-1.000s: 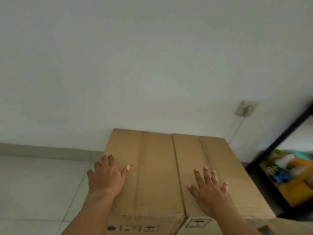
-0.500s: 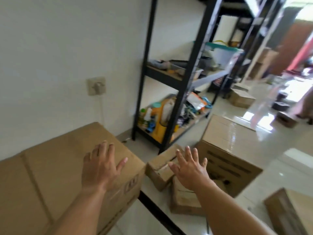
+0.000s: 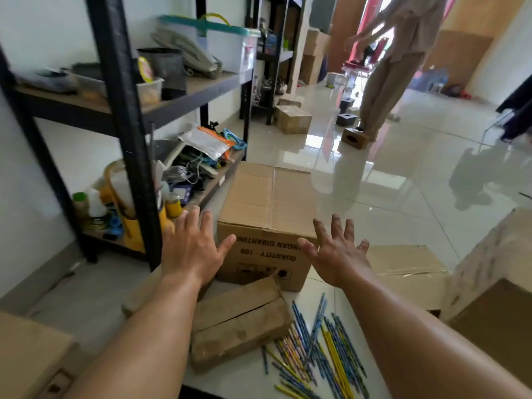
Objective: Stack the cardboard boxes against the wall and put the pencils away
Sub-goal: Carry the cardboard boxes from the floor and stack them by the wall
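A large printed cardboard box [image 3: 267,203] stands on the tiled floor ahead of me. My left hand [image 3: 191,249] hovers at its near left corner with fingers spread, holding nothing. My right hand [image 3: 336,254] hovers at its near right corner, fingers spread too. A small worn cardboard box [image 3: 239,321] lies on the floor below my hands. Several coloured pencils [image 3: 316,349] lie scattered to its right. A flat box [image 3: 403,263] sits behind my right wrist. The corner of the box by the wall [image 3: 28,355] shows at bottom left.
A black metal shelf rack [image 3: 123,116] full of clutter stands against the wall on the left. Another large box [image 3: 495,277] is at the right edge. A person [image 3: 394,53] stands farther down the room among small boxes [image 3: 293,119] on the glossy floor.
My view swung right from the box by the wall to the boxes and pencils on the floor. Both hands left that box and now reach toward the printed box.
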